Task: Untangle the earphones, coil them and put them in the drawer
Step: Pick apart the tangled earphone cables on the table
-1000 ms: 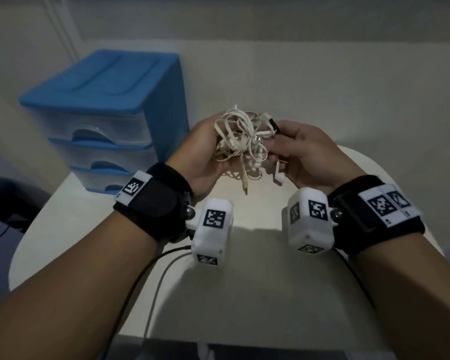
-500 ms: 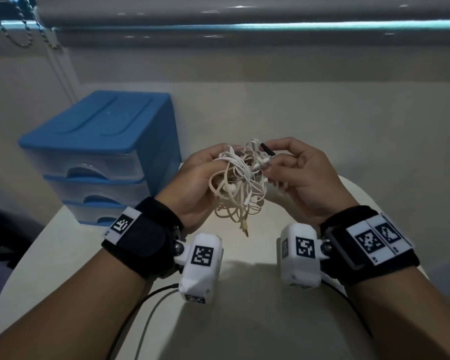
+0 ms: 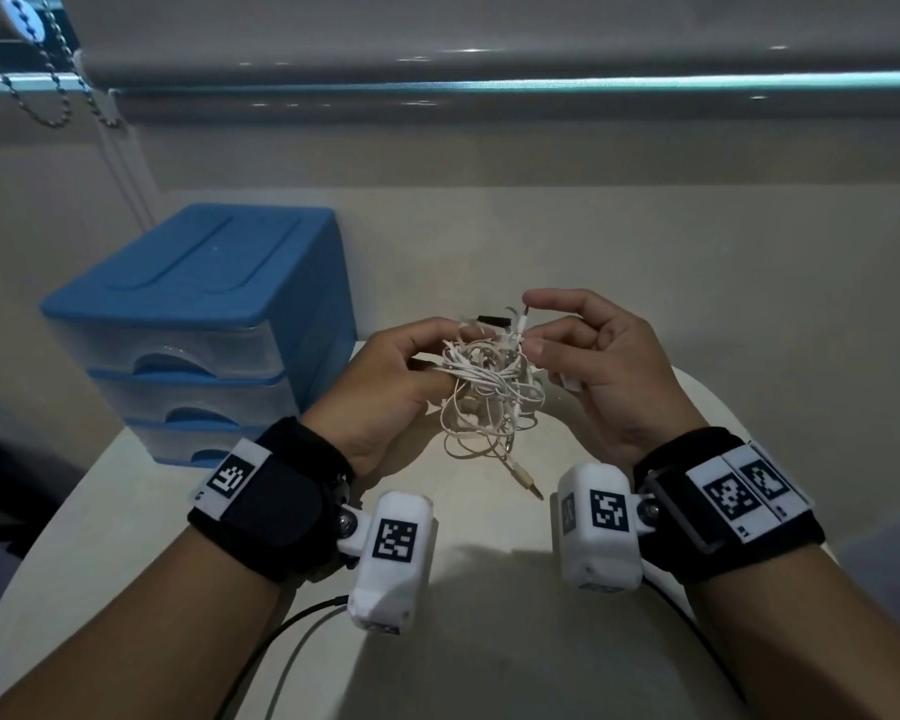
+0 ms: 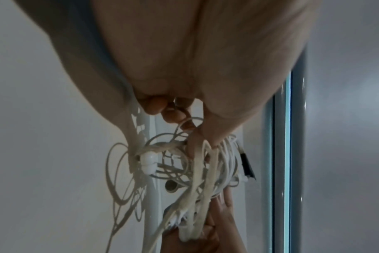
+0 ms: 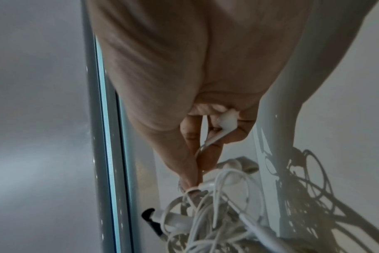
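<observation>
A tangled bundle of white earphones point(image 3: 489, 392) hangs between both hands above the white table point(image 3: 126, 491). My left hand point(image 3: 401, 376) grips the bundle point(image 4: 193, 171) from the left, fingers curled round the wires. My right hand point(image 3: 567, 345) pinches a strand near the top of the earphones point(image 5: 210, 210) with thumb and forefinger, and its lower fingers curl round one white earbud point(image 5: 225, 119). The jack plug point(image 3: 526, 480) dangles below. The blue three-drawer unit point(image 3: 198, 324) stands at the left with all drawers closed.
The table's rounded edge runs at left and right. A wall point(image 3: 645, 236) lies behind, with a window blind point(image 3: 489, 44) and its bead chain point(image 3: 53, 85) above. Thin cables point(image 3: 292, 626) trail from the left wrist camera across the near table.
The head view has tilted up, showing more wall and blind. My right forefinger has lifted to pinch a strand at the top of the bundle. The hands stay close together.
</observation>
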Demonstrator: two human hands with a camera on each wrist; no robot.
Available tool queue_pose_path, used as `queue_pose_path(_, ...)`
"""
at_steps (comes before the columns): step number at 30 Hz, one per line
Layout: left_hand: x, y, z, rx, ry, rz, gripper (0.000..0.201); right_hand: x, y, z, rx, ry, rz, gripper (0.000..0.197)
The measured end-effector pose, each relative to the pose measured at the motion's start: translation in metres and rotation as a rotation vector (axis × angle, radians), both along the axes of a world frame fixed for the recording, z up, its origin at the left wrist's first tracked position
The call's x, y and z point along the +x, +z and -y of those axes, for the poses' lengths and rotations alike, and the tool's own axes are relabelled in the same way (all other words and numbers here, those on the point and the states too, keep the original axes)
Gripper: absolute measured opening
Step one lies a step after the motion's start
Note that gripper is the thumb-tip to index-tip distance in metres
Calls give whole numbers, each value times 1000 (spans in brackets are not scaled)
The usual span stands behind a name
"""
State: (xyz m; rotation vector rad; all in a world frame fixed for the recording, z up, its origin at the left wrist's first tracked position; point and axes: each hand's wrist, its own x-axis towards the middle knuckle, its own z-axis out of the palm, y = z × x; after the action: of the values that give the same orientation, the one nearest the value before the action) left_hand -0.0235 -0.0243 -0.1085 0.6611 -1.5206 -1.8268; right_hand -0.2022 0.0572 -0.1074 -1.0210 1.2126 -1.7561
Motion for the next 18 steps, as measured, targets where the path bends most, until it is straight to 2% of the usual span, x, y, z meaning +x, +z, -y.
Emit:
queue_pose_path(5,2,4,-1,37,8,21,43,-1,0,0,8,-10,-2,42)
queue_pose_path(8,2,4,1,76,37,-5,32,0,1,-1,10,16,-3,42)
queue_pose_path(11,1,2,3,-13,8,30,25,3,3,-2,9,56,22,40)
queue_pose_path(15,-1,-3,3,-116,-17,76,31,4,4,-3,4,101,49,39)
queue_pose_path(18,-2,-2,3,-134,0,66,13,4,1,-2,12,123,36,40)
